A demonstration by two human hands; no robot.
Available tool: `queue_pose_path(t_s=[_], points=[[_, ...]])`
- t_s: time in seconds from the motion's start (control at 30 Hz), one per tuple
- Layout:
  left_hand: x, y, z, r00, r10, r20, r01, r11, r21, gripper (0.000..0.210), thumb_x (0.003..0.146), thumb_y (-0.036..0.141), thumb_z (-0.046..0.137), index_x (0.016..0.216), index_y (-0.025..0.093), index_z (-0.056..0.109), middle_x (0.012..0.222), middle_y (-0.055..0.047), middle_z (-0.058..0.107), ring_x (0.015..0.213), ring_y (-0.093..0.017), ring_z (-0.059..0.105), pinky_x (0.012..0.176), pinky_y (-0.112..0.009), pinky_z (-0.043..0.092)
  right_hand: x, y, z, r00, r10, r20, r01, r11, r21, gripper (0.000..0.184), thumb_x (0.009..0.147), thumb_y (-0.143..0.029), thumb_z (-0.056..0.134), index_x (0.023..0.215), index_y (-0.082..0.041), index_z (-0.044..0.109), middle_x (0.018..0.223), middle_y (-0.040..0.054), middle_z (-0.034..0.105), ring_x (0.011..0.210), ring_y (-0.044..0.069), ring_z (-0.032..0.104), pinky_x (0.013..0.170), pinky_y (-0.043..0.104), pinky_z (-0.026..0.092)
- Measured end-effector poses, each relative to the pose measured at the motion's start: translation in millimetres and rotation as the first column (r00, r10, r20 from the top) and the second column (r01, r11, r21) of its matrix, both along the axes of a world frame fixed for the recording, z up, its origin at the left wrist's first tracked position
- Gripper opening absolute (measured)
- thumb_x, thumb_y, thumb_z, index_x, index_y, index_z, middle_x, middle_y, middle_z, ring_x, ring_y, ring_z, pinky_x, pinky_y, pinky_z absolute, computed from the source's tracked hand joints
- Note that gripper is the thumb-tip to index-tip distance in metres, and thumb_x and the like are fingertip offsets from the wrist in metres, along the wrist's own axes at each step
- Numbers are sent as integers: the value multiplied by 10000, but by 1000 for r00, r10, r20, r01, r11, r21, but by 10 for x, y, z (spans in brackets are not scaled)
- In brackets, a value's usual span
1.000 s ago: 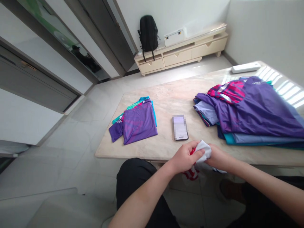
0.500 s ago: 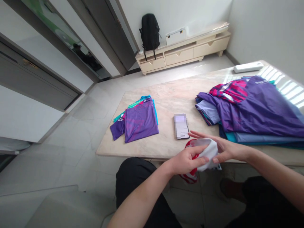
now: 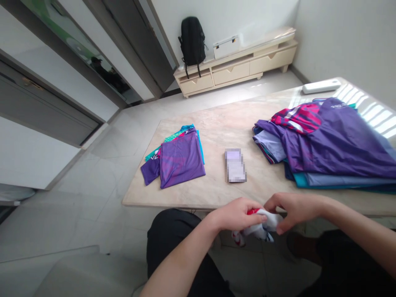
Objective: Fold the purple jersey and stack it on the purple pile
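Pale tiled floor (image 3: pixel 102 185), low cabinet (image 3: pixel 235 68)

Marble table (image 3: pixel 216 123) with folded purple shirt (image 3: pixel 181 160), phone (image 3: pixel 235 166), heaped jerseys (image 3: pixel 328 142), white remote (image 3: pixel 321 86).

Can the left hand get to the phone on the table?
Probably yes. The left hand is busy holding the white and red cloth, but the phone lies just beyond it with bare table between.

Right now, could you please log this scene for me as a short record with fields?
left hand: grips a bunched white and red cloth
right hand: pinches the same cloth
cloth position: below the near edge of the beige marble table
table left: folded purple jersey
table middle: phone
table right: loose pile of purple and blue jerseys
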State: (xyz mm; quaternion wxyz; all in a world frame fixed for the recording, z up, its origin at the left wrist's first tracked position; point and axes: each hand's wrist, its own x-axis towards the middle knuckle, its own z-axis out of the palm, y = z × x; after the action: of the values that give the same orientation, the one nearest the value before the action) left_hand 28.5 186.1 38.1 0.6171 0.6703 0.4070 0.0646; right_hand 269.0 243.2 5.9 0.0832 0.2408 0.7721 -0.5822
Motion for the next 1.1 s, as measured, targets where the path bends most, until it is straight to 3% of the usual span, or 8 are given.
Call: queue_pose_path(t_s=[0.13, 0.27, 0.47, 0.57, 0.8, 0.97, 1.03, 1.1], points=[[-55, 49, 39, 995, 48, -87, -39, 993, 107, 305, 926, 428, 617, 890, 140, 712, 726, 15, 585, 683, -119, 517, 597, -214, 371, -113, -200, -136, 988, -39, 151, 21, 993, 116, 219, 742, -403, 716, 751, -188, 750, 615, -7, 623, 539, 141, 510, 514, 261, 313], [-107, 81, 66, 986, 94, -140, -63, 976, 210, 321, 909, 447, 631, 813, 144, 680, 710, 26, 556, 695, -118, 504, 613, -219, 355, -275, -513, -342, 985, -35, 170, -18, 952, 305, 110, 645, -292, 674, 691, -203, 722, 639, 32, 668, 577, 195, 589, 539, 285, 353], [-177, 74, 78, 986, 45, -160, -26, 993, 115, 366, 842, 529, 713, 841, 163, 690, 687, 42, 552, 660, -112, 499, 584, -221, 333, -356, -677, -496, 929, 77, 361, -203, 924, 324, 244, 733, -218, 586, 892, -204, 770, 813, 127, 774, 751, 325, 743, 625, 367, 488], [-214, 63, 68, 961, 75, -266, -16, 976, 216, 325, 850, 484, 712, 784, 169, 667, 672, 39, 562, 657, -115, 499, 579, -231, 303, -366, -627, -496, 885, 57, 463, -226, 921, 318, 247, 734, -181, 592, 904, -188, 771, 915, 178, 789, 864, 367, 759, 690, 409, 521], [-431, 12, -10, 847, 117, -519, 84, 934, 347, 312, 826, 459, 745, 714, 188, 638, 652, 28, 567, 622, -132, 487, 561, -269, 244, -341, -536, -380, 880, 55, 471, -168, 965, 200, 180, 781, -237, 576, 657, -185, 695, 492, 60, 651, 513, 241, 686, 544, 306, 468], [-686, -93, 38, 808, 169, -565, 71, 923, 379, 278, 836, 424, 744, 723, 194, 635, 677, 27, 578, 655, -140, 520, 588, -266, 280, -150, -395, -217, 937, -78, 341, -2, 974, 226, 236, 800, -330, 596, 614, -200, 661, 539, 62, 673, 563, 219, 663, 546, 294, 397], [-768, -136, 65, 827, 176, -535, 69, 911, 407, 280, 837, 404, 744, 709, 192, 614, 730, 20, 591, 699, -146, 543, 617, -258, 322, -52, -298, -158, 947, -70, 313, 26, 989, 143, 281, 839, -359, 573, 636, -199, 682, 522, 42, 655, 512, 187, 623, 534, 281, 379], [-821, -170, 85, 876, 185, -445, 33, 899, 438, 247, 840, 357, 736, 717, 188, 605, 857, 2, 634, 800, -155, 588, 694, -245, 387, 44, -187, -116, 955, -118, 272, 63, 977, 202, 320, 862, -417, 584, 649, -203, 689, 551, 35, 654, 507, 167, 581, 527, 278, 346]])
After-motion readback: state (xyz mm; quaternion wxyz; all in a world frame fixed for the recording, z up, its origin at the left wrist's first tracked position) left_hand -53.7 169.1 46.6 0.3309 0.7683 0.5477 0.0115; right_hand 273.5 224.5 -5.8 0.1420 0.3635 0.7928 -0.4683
